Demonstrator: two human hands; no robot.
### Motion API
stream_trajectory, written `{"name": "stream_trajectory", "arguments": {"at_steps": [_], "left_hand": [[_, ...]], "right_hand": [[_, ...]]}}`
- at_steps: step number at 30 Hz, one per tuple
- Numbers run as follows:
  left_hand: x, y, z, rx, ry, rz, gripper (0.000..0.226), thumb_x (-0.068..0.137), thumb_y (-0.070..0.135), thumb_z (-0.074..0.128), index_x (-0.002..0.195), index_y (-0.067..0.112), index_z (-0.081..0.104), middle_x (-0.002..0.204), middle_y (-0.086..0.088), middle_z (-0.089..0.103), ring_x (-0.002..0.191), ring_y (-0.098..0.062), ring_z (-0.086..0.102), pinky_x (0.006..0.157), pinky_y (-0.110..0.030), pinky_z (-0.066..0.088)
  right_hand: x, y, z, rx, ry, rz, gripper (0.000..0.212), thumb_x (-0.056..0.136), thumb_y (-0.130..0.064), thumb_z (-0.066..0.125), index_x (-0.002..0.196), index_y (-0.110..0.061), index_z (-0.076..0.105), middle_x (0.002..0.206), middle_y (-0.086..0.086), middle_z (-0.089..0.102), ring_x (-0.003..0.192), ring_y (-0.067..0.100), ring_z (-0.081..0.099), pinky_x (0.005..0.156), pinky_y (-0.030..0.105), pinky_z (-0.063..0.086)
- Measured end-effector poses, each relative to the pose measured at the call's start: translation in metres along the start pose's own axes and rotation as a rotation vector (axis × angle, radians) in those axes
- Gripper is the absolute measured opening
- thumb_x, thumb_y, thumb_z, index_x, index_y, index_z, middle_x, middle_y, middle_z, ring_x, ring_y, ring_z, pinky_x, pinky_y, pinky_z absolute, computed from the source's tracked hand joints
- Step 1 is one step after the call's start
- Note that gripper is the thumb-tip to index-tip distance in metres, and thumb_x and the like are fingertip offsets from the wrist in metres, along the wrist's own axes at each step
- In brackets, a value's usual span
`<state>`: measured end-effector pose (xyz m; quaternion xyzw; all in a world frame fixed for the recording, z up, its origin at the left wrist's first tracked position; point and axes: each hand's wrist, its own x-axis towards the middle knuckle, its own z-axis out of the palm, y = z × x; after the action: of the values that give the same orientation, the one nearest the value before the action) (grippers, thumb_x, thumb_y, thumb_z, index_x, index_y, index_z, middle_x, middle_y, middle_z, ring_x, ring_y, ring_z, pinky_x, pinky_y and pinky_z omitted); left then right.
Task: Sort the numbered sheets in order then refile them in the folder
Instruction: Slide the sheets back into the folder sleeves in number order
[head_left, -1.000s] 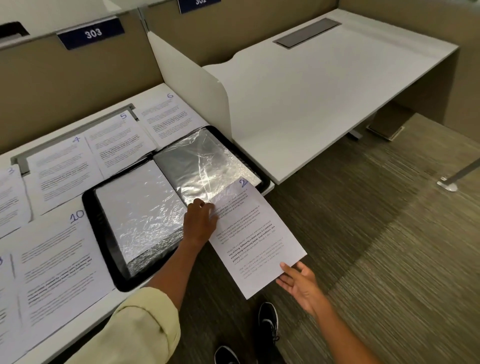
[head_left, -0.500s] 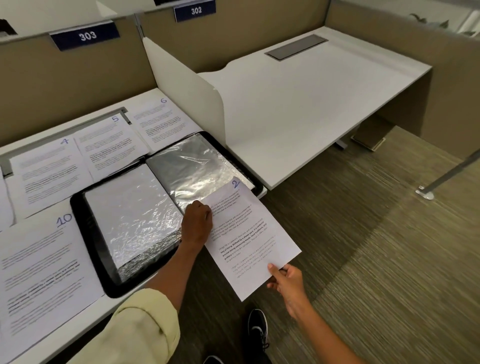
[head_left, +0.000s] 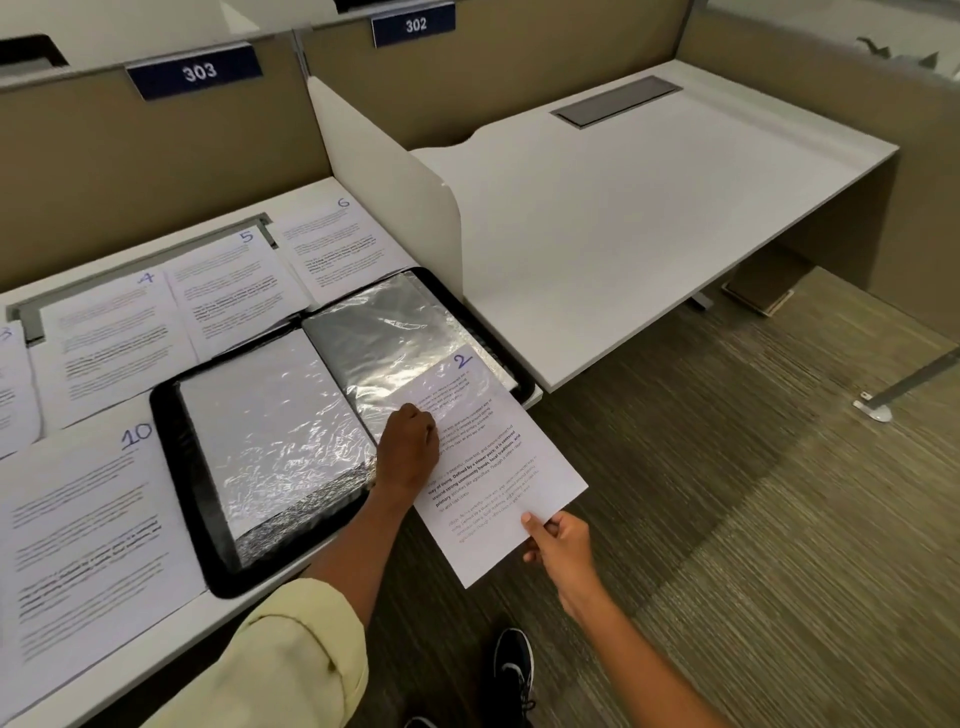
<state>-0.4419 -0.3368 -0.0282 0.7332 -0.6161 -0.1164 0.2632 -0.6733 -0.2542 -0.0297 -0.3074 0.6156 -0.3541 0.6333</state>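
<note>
From the head view I see the black folder (head_left: 187, 467) lying open on the white table (head_left: 171, 639), its two pages of clear plastic sleeves (head_left: 280, 431) shining and crinkled. The sheet marked 2 (head_left: 498, 483) has its top end, with the number, lying on or in the right-hand sleeve; I cannot tell whether it is inside the plastic. The rest of that sheet juts out over the table's edge, above the floor.

My left hand (head_left: 408, 449) rests at the lower edge of the right-hand page, fingers curled down where the sheet meets the sleeve; whether they pinch the plastic or only press on it I cannot tell. The sleeve of a pale yellow shirt (head_left: 280, 660) covers that arm up to the forearm. My right hand (head_left: 558, 543) holds the sheet's near corner, thumb on top and fingers curled beneath.

Around the folder on the table lie more numbered sheets: 4 (head_left: 111, 338), 5 (head_left: 234, 291) and 6 (head_left: 337, 244) in a row behind it, 10 (head_left: 88, 535) to its left, and part of another sheet (head_left: 13, 384) at the far left edge. A white divider (head_left: 384, 182) separates this table from the neighbouring one (head_left: 649, 208). Blue plates reading 303 (head_left: 195, 71) and 302 (head_left: 414, 23) hang on the tan partition (head_left: 156, 145). Below are striped carpet (head_left: 753, 519) and one black shoe (head_left: 513, 670).
</note>
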Motion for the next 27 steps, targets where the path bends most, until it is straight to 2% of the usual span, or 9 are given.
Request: {"name": "stream_trajectory", "arguments": {"at_steps": [5, 11, 16, 20, 27], "left_hand": [[-0.001, -0.006, -0.001, -0.043, -0.015, -0.016, 0.011, 0.088, 0.008, 0.063, 0.079, 0.009, 0.069, 0.080, -0.002, 0.057, 0.076, -0.017, 0.050, 0.066, -0.028, 0.037], [-0.003, -0.015, -0.005, -0.058, -0.017, -0.083, 0.008, 0.091, 0.020, 0.063, 0.090, 0.015, 0.069, 0.088, 0.000, 0.056, 0.080, -0.016, 0.052, 0.067, -0.031, 0.043], [-0.009, -0.019, -0.005, -0.016, -0.016, -0.103, 0.007, 0.090, 0.011, 0.064, 0.084, 0.010, 0.069, 0.086, 0.000, 0.054, 0.081, -0.019, 0.052, 0.067, -0.028, 0.039], [-0.010, -0.018, -0.005, -0.029, -0.038, -0.127, 0.010, 0.090, 0.011, 0.063, 0.083, 0.012, 0.070, 0.083, 0.001, 0.056, 0.080, -0.018, 0.052, 0.068, -0.027, 0.037], [-0.004, -0.009, -0.002, 0.011, -0.044, -0.180, 0.011, 0.091, 0.019, 0.065, 0.087, 0.016, 0.074, 0.085, 0.001, 0.061, 0.081, -0.015, 0.054, 0.070, -0.027, 0.040]], "right_hand": [[0.012, -0.014, 0.012, -0.016, -0.022, 0.003, 0.009, 0.096, -0.010, 0.062, 0.104, -0.010, 0.066, 0.102, 0.005, 0.074, 0.075, 0.016, 0.068, 0.059, 0.023, 0.054], [0.011, -0.010, 0.003, -0.063, -0.134, 0.028, 0.014, 0.094, -0.017, 0.066, 0.108, -0.014, 0.068, 0.096, 0.005, 0.077, 0.071, 0.016, 0.068, 0.060, 0.024, 0.052], [0.015, -0.004, 0.003, -0.145, -0.143, 0.026, 0.010, 0.093, -0.014, 0.067, 0.101, -0.009, 0.071, 0.089, 0.006, 0.076, 0.069, 0.016, 0.068, 0.062, 0.024, 0.054], [0.026, -0.010, 0.014, -0.170, -0.138, 0.022, 0.008, 0.093, -0.014, 0.067, 0.098, -0.010, 0.071, 0.088, 0.007, 0.075, 0.071, 0.017, 0.068, 0.065, 0.025, 0.055], [0.054, -0.041, 0.047, -0.239, -0.148, 0.015, 0.006, 0.094, -0.020, 0.066, 0.096, -0.014, 0.068, 0.092, 0.006, 0.072, 0.071, 0.014, 0.066, 0.061, 0.022, 0.050]]}}
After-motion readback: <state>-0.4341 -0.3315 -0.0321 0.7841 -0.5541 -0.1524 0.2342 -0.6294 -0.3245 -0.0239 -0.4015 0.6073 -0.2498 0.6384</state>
